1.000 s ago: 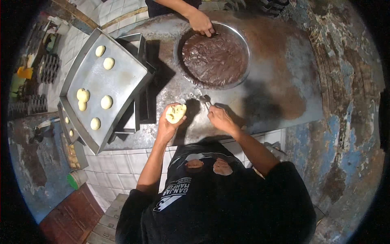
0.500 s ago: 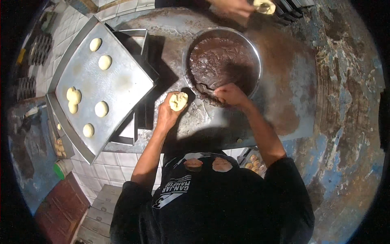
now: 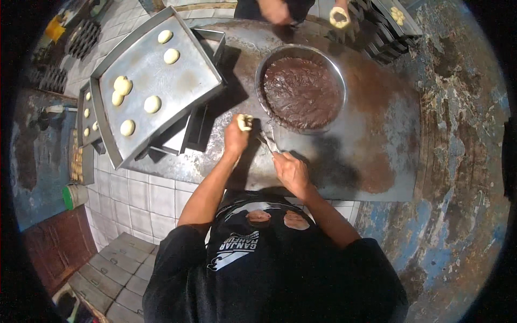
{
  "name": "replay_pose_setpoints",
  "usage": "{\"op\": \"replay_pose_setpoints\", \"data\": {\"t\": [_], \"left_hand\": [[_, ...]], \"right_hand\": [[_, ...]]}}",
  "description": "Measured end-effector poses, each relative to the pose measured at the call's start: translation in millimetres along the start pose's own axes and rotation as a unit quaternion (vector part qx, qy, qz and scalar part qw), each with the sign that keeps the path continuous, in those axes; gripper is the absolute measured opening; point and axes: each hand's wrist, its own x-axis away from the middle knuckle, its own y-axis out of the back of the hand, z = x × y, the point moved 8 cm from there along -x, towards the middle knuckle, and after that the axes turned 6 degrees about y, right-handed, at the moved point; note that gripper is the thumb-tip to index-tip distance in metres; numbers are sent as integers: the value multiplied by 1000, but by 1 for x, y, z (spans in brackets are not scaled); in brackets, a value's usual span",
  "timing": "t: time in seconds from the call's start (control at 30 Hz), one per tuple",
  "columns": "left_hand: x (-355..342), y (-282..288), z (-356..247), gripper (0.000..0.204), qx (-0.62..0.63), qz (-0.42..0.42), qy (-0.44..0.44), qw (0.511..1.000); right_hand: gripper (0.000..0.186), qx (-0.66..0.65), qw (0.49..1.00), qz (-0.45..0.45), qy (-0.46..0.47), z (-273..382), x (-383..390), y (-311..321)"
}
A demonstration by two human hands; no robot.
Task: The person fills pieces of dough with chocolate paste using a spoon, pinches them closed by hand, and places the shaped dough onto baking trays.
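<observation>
My left hand (image 3: 235,138) is closed around a piece of pale yellow dough (image 3: 244,122), left of the steel bowl's lower rim. My right hand (image 3: 289,171) grips a thin metal spatula (image 3: 268,142), its working end beside the dough, outside the bowl; whether they touch I cannot tell. The wide steel bowl (image 3: 341,97) holds thick, glossy dark brown paste (image 3: 301,92). To the left, a metal tray (image 3: 177,91) bears several pale dough balls (image 3: 152,104) and rests on other trays.
A co-worker's blurred hand (image 3: 273,9) is across the worn metal table (image 3: 382,151), beside a dough piece with dark filling (image 3: 339,17). Stacked trays (image 3: 398,32) stand at the back right, a smaller tray of dough (image 3: 86,116) at left, a green-lidded container (image 3: 74,197) lower down.
Half a second ago my right hand had the spatula in the paste; it has drawn back toward me, out of the bowl. My left hand has turned the dough. The co-worker's hands have shifted.
</observation>
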Motion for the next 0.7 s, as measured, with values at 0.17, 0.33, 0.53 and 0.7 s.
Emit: {"op": "replay_pose_setpoints", "data": {"t": [0.17,0.33,0.53,0.7], "left_hand": [[80,-31,-20,77,253,260,72,929],[144,-45,-28,71,86,212,-45,972],[200,-48,-62,41,246,314,106,911],[233,-39,-78,40,177,224,-21,958]], "right_hand": [[33,-203,961,-91,-166,-53,21,-8],[35,-97,987,40,-122,22,20,21],[40,-162,968,-185,-47,26,104,62],[43,-258,943,-167,-130,32,127,50]]}}
